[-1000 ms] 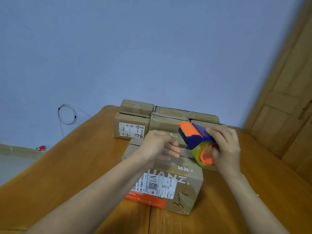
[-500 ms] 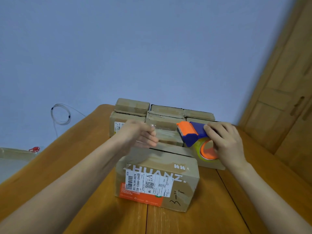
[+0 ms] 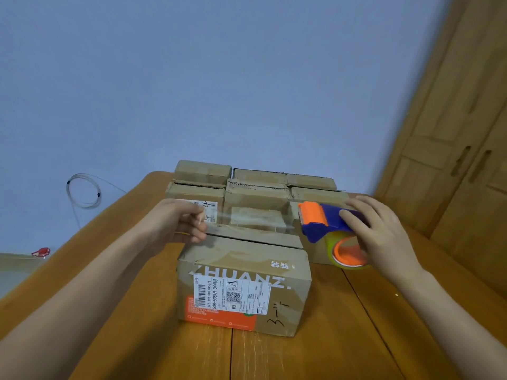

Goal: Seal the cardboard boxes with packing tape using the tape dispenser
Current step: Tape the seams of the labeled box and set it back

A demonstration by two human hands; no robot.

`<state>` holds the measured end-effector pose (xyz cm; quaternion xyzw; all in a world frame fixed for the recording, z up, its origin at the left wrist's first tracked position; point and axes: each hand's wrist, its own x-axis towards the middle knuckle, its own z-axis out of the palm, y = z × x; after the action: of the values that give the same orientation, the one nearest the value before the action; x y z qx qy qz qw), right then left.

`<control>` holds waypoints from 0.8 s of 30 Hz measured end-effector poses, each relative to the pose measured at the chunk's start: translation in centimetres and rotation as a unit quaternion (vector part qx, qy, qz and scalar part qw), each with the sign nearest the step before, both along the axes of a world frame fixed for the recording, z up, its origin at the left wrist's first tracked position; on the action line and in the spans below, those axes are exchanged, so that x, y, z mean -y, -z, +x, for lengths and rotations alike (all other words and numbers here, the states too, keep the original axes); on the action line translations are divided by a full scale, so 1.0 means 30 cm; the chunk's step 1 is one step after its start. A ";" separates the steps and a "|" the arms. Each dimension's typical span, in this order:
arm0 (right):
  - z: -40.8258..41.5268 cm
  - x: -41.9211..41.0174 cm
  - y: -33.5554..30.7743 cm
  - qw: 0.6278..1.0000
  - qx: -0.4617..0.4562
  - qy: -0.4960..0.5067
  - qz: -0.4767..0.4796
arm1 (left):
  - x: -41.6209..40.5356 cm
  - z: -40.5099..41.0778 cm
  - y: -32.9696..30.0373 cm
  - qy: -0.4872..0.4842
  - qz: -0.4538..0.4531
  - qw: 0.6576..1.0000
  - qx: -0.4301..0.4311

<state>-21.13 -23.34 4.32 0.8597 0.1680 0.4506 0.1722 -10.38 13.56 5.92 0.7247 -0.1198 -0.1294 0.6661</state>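
Home room, likely bedroom or study: wooden table [image 3: 329,352], plain blue wall [image 3: 219,78], panelled wooden wardrobe doors [image 3: 461,160], used parcel boxes [image 3: 255,187] stacked behind.

The near cardboard box [image 3: 244,286] bore "ZHUANZ" in white capitals on its front, partly covered by a white shipping label [image 3: 231,294] that read "538-538AH-044" beside a barcode, a QR code and a large "A". "3-" was handwritten at its lower right; the far-left box's label [image 3: 211,211] showed a handwritten "4"

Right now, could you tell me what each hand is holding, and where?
The left hand pinches the tape's free end; the right hand grips the tape dispenser by its blue body.
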 end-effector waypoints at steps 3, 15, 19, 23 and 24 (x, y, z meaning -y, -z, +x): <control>-0.008 0.012 0.008 0.999 -0.047 0.016 0.017 | 0.004 0.004 0.010 0.021 0.002 1.000 -0.009; -0.003 0.026 0.030 0.993 -0.112 0.027 0.026 | -0.010 0.027 0.004 0.020 0.067 0.997 0.037; -0.045 0.103 0.038 0.991 -0.124 0.040 0.033 | -0.128 0.051 0.019 -0.038 0.070 0.996 0.044; -0.066 0.131 0.053 0.990 -0.125 0.043 0.057 | -0.169 0.056 0.049 -0.019 0.084 0.996 0.029; -0.067 0.128 0.057 0.989 -0.129 0.040 0.059 | -0.163 0.058 0.055 -0.020 0.084 0.996 0.032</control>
<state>-23.13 -27.17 2.61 0.9253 0.1277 0.3377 0.1159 -8.65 18.44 4.29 0.7840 -0.1152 -0.1024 0.6013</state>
